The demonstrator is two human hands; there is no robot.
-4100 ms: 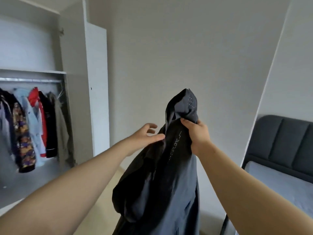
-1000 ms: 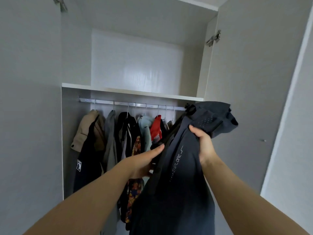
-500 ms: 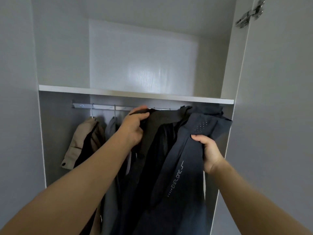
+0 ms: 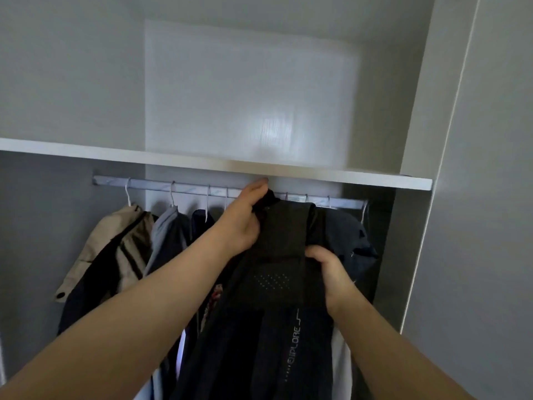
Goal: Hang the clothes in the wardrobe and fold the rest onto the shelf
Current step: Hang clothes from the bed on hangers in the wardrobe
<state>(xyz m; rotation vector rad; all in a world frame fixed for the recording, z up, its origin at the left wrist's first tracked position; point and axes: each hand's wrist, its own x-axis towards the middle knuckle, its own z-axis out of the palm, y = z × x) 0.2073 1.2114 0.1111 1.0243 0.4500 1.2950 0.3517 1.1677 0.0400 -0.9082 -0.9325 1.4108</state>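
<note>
A dark grey jacket (image 4: 277,307) with pale lettering on its front hangs down from my two hands inside the open wardrobe. My left hand (image 4: 245,220) grips its collar right at the silver rail (image 4: 184,187), fingertips almost touching the underside of the white shelf (image 4: 202,164). Lower and to the right, my right hand (image 4: 328,267) holds a fold of the jacket's shoulder. Whether a hanger inside the jacket sits on the rail is hidden by my left hand.
Several garments hang on white hangers along the rail: a beige coat (image 4: 115,249) at the left, a grey-blue one (image 4: 170,235) beside it, a dark one (image 4: 352,241) at the right end. The wardrobe's side panel (image 4: 415,111) and open door (image 4: 490,197) stand to the right.
I have come closer to the wardrobe. My left hand has lifted the jacket's collar up to the rail, and my right hand has moved in beneath it.
</note>
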